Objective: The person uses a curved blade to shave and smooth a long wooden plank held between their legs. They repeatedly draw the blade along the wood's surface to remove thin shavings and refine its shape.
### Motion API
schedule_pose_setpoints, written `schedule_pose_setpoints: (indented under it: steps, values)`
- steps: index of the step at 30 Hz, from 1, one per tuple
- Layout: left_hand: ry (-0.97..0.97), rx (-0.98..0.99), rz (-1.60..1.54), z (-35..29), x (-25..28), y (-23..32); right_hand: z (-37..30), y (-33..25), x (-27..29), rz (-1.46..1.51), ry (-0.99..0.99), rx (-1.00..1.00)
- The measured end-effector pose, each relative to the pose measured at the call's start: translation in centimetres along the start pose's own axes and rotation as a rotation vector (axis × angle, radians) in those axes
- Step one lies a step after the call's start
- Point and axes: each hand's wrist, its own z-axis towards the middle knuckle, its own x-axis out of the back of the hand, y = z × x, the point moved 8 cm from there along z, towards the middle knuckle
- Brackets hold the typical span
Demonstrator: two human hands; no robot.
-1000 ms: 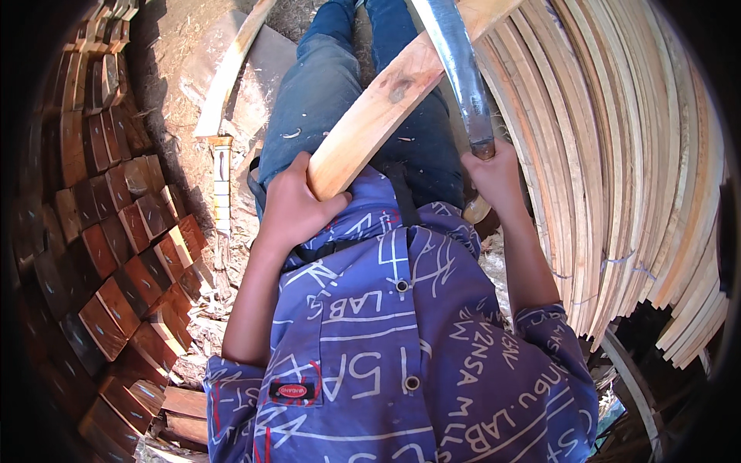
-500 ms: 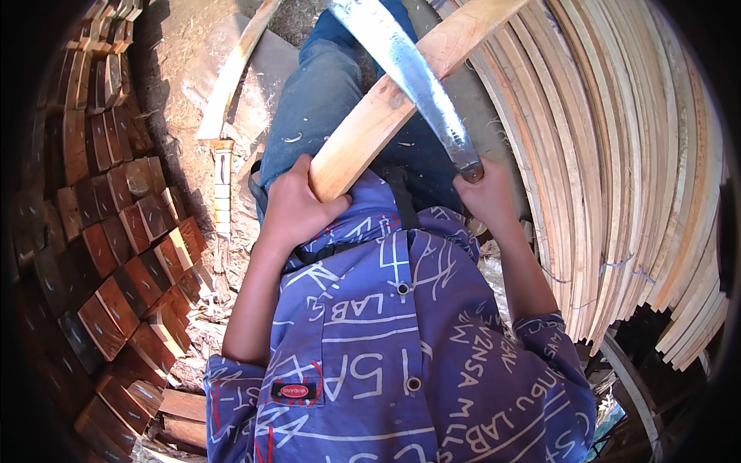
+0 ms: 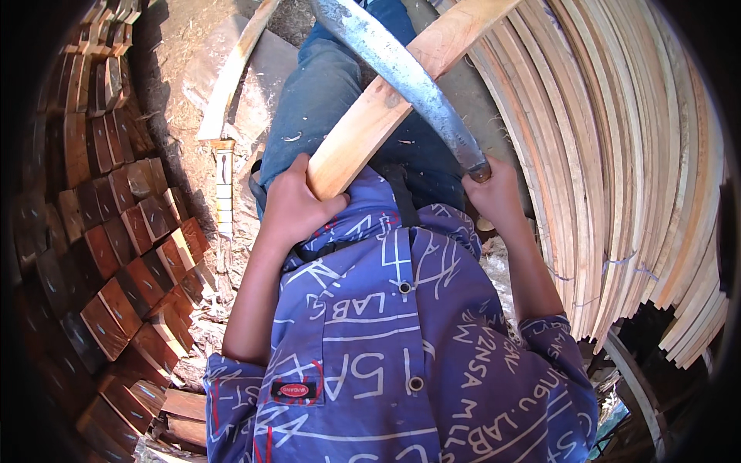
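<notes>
At left, stacked dark wood blocks [image 3: 116, 255], unchanged. Left hand [image 3: 297, 208] fingers wrapped on the near end of the pale curved slat [image 3: 386, 104] across the lap. Curved blade [image 3: 401, 73] has swung down over the slat since a second ago; right hand [image 3: 494, 197] clenched on its handle. Looks mid-shaving stroke.

Blade [image 3: 401, 73] tip cut off at top edge of frame, handle hidden inside right hand [image 3: 494, 197], upper end of wooden plank [image 3: 386, 108] cut off at top edge, stacked blocks [image 3: 116, 231] at far left lost in dark rim.
</notes>
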Motion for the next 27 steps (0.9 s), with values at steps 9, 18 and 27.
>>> schedule_pose_setpoints:
  steps: [9,18,27]
  values:
    - [0.001,0.002,-0.041,0.1,-0.2,0.0,1.2,4.1,0.9,0.321,-0.035,-0.291]
    - [-0.006,0.042,-0.112,0.1,-0.5,-0.5,-1.9,2.5,0.6,0.135,-0.058,0.002]
    - [-0.017,0.039,-0.006,0.4,-0.3,-0.5,-2.4,3.0,-0.1,0.118,-0.065,-0.010]
